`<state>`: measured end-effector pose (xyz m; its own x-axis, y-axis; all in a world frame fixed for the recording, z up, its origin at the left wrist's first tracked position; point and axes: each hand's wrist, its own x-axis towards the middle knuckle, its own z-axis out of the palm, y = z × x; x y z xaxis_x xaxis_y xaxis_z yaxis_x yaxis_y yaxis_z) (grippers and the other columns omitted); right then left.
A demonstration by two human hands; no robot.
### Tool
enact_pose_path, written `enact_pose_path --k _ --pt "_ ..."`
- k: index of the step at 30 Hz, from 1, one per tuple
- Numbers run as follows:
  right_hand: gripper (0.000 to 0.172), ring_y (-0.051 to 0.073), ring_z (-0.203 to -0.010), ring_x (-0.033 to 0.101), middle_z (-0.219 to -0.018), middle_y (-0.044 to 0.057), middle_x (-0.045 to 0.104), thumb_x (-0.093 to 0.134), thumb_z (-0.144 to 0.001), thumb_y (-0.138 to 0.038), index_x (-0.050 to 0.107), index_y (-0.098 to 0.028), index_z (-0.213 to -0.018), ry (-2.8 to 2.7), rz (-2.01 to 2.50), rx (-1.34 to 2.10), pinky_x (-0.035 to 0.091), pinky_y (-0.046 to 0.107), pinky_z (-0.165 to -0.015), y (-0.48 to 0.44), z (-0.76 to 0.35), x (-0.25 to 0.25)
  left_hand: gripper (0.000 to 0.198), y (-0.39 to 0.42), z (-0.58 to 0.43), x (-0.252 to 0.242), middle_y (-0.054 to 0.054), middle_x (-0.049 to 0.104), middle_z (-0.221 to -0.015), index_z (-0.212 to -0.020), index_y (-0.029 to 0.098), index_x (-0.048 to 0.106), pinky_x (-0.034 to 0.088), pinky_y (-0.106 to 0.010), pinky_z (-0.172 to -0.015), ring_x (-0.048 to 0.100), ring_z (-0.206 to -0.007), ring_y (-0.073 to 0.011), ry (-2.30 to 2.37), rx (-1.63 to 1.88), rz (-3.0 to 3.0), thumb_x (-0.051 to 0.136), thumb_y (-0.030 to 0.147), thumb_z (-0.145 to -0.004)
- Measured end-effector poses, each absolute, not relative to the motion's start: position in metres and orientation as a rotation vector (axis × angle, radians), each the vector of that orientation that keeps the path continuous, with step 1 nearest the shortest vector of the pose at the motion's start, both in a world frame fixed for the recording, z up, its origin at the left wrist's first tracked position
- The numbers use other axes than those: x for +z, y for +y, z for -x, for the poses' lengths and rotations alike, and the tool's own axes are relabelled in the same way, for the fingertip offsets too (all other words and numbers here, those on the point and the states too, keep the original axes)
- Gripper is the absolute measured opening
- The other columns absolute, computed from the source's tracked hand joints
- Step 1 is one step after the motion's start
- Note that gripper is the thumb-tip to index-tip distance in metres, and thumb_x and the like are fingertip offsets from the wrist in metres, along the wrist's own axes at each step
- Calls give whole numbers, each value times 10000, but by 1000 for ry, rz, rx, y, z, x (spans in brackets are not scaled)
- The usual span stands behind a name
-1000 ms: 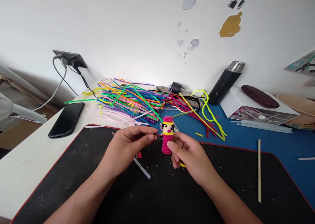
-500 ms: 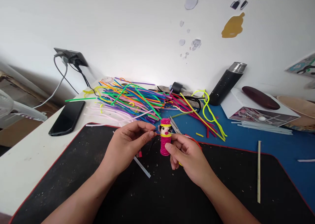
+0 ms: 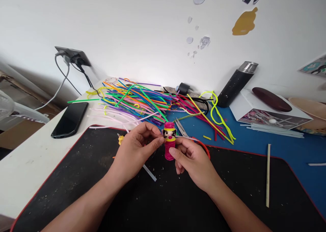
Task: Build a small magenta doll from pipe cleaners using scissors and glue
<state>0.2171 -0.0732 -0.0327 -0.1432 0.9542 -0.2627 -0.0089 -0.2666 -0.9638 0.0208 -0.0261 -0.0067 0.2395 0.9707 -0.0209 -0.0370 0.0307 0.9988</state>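
Observation:
A small pink pipe-cleaner doll (image 3: 169,141) with a yellow band and a painted face stands upright between my hands over the black mat (image 3: 76,177). My right hand (image 3: 193,160) grips its lower body with thumb and fingers. My left hand (image 3: 137,148) is closed in a pinch at the doll's left side near the head; what it pinches is too small to name. Just behind the doll lie scissors with red handles (image 3: 201,144).
A heap of coloured pipe cleaners (image 3: 137,103) lies behind the mat. A black phone (image 3: 69,119) rests at left, a black flask (image 3: 235,84) and a white box (image 3: 267,111) at right. A wooden stick (image 3: 267,176) and a clear glue stick (image 3: 149,172) lie on the mat.
Both hands and the doll have shifted slightly left and up; the left pinch has closed in against the doll's head. The scissors behind the right hand have come into view.

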Motion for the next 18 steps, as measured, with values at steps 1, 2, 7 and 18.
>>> enact_pose_path --k 1,2,7,18 --pt "414 120 -475 579 -639 -62 614 790 -931 -577 715 -202 -1088 -1152 1314 1527 461 258 -493 -73 -217 -33 190 -26 -21 -6 10 709 -828 -881 196 669 519 -216 -673 672 -750 -130 1014 1032 -1266 844 258 -844" --pt "408 121 -475 579 -634 -65 608 789 -933 -574 715 -203 -1086 -1153 1316 1527 460 258 -493 -73 -217 -33 191 -27 -22 -5 11 704 -827 -878 195 666 516 -218 -670 668 -747 -130 1016 1034 -1267 843 258 -843" --pt "422 130 -475 580 -627 -67 603 787 -932 -579 714 -203 -1110 -1155 1321 1523 460 267 -491 -74 -217 -32 211 -28 -22 -5 17 694 -816 -889 201 651 511 -226 -663 654 -735 -131 1035 1033 -1256 845 268 -843" --pt "412 115 -472 582 -612 -83 576 766 -938 -547 708 -187 -1130 -1165 1327 1524 443 249 -498 -74 -215 -31 185 -29 -21 -10 12 704 -840 -929 204 655 515 -238 -700 669 -773 -139 1048 1054 -1299 824 261 -878"
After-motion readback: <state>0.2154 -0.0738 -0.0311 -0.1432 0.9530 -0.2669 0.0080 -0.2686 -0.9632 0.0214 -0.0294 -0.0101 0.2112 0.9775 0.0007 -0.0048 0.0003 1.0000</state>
